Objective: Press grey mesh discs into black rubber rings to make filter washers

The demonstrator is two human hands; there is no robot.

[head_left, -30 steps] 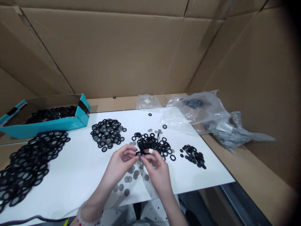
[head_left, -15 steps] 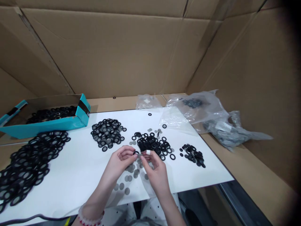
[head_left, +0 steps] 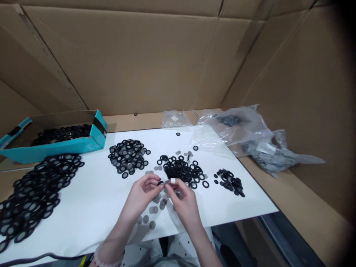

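My left hand (head_left: 145,190) pinches a black rubber ring (head_left: 160,183) between thumb and fingertips. My right hand (head_left: 182,196), with a white wrap on one finger, is closed at the fingertips on a small grey disc (head_left: 167,181), partly hidden, right against the ring. Just beyond the hands lies a pile of black rings (head_left: 182,170). Loose grey discs (head_left: 152,224) are scattered on the white board under and in front of my hands. A heap of rings with grey discs set in them (head_left: 128,157) sits to the left of the ring pile.
A larger heap of disc-filled rings (head_left: 33,193) spreads over the left side, below a blue-edged cardboard box (head_left: 55,146) holding more. Small black pieces (head_left: 230,181) lie at right. Plastic bags (head_left: 236,126) rest at the back right. Cardboard walls (head_left: 139,59) surround the white board (head_left: 91,207).
My fingertips have come closer together, bringing the disc up to the ring. The whole view has shifted slightly; the piles look the same.
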